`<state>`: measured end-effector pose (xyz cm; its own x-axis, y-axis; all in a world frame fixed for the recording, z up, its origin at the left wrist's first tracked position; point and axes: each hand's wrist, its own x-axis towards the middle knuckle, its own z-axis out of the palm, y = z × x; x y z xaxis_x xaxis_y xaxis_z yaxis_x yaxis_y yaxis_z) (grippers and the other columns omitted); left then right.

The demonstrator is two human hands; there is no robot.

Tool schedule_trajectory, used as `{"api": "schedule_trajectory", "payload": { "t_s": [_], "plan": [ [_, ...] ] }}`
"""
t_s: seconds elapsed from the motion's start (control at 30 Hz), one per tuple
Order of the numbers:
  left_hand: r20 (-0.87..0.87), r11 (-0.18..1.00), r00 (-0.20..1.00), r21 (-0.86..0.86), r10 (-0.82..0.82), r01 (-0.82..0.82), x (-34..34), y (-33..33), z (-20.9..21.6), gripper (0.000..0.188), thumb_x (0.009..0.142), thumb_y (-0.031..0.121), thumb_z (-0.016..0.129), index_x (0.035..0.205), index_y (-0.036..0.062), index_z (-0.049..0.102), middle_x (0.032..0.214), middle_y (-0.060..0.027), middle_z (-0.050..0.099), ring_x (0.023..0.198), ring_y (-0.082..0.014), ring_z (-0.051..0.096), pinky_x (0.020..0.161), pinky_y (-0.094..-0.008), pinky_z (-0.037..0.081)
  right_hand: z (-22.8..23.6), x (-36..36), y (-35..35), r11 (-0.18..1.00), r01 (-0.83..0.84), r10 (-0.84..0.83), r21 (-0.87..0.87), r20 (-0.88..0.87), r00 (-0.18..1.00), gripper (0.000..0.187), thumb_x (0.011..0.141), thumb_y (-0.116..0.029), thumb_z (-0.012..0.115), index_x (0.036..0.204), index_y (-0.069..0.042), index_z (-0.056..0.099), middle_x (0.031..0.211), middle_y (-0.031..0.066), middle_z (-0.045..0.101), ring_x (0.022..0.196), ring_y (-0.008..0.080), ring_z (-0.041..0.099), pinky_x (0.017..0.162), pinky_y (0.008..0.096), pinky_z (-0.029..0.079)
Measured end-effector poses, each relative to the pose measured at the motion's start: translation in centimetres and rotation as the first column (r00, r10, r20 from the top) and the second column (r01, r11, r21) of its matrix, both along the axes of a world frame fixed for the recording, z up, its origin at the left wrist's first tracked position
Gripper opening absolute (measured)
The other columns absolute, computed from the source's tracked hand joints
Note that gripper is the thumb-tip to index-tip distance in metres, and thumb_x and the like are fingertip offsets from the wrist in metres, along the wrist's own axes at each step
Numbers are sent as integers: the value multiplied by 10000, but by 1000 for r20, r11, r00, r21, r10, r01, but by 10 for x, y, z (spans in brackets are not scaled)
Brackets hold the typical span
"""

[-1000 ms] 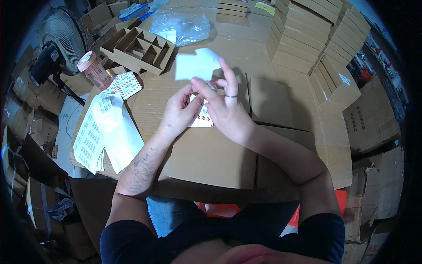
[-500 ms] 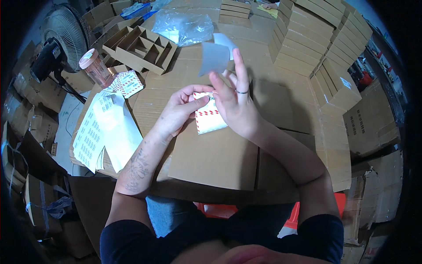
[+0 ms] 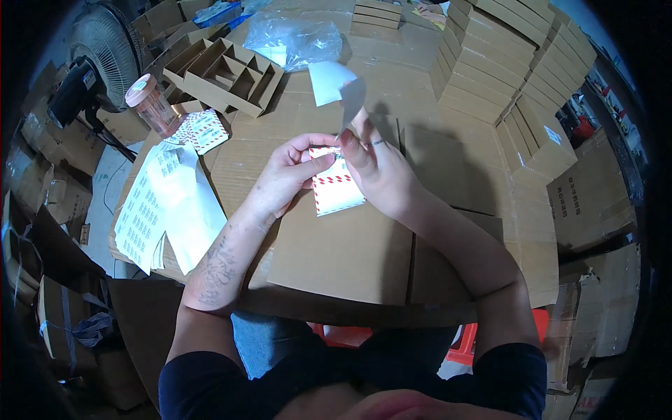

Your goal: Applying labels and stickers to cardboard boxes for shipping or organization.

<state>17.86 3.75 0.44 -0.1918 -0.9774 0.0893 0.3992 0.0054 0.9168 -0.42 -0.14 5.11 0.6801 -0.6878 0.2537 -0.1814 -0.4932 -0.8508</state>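
Observation:
My left hand (image 3: pixel 290 171) pinches a small white envelope (image 3: pixel 336 199) with red striped edging, its thumb on the front near the top. A small printed label (image 3: pixel 339 157) shows beside that thumb. My right hand (image 3: pixel 388 178) is at the envelope's right edge, its thumb and fingers closed on a curling strip of white paper (image 3: pixel 329 82) that rises above the hand. Its fingertips are partly hidden behind the paper. Under both hands lies a flat cardboard box (image 3: pixel 336 259) on the table.
Printed label sheets (image 3: pixel 150 210), more striped envelopes (image 3: pixel 204 133) and a pink-lidded jar (image 3: pixel 152 105) lie to the left, near a fan (image 3: pixel 105 63). Behind are a divided cardboard box (image 3: pixel 227 77) and a plastic bag (image 3: pixel 301 42). Stacked cartons (image 3: pixel 483 63) stand at the right.
The paper strip has swung left and curled over. My right hand's raised fingers have folded down toward it. My left hand and the envelope have barely moved.

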Motion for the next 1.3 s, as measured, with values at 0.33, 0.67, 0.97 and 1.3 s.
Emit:
{"api": "schedule_trajectory", "payload": {
  "t_s": [0.33,0.67,0.97,1.3],
  "plan": [
    [-38,1000,999,-5,-1,1,-3,1,3,267,918,63,613,1177,23,567,1016,-64,678,894,-118,673,775,-256,561,1,0,-2,998,8,-13,68,80,997,892,935,-603,456,1526,-209,-84,1221,264,589,1178,341,566,980,369,419],
    [31,1000,999,10,-17,17,-1,8,11,279,911,99,638,1165,7,568,1013,-67,683,890,-116,671,778,-247,554,-11,-3,-3,977,-78,125,-198,235,964,824,963,-429,530,1533,-194,-17,1544,224,203,1262,315,489,1062,366,381],
    [70,998,997,-44,42,-39,-5,1,2,301,902,126,668,1142,-28,570,965,-84,693,866,-103,660,769,-238,538,-18,-2,-31,477,158,112,-865,238,965,805,838,56,652,1487,-271,307,1576,211,-19,1342,413,373,1012,412,452],
    [503,979,843,-163,192,-126,-7,5,-1,261,901,99,661,1113,-39,597,963,-65,690,873,-79,632,808,-236,501,7,-14,-35,574,272,-59,-773,292,955,975,815,189,549,1520,-169,-21,1556,234,-29,1370,424,296,803,312,601]
  ]
}}
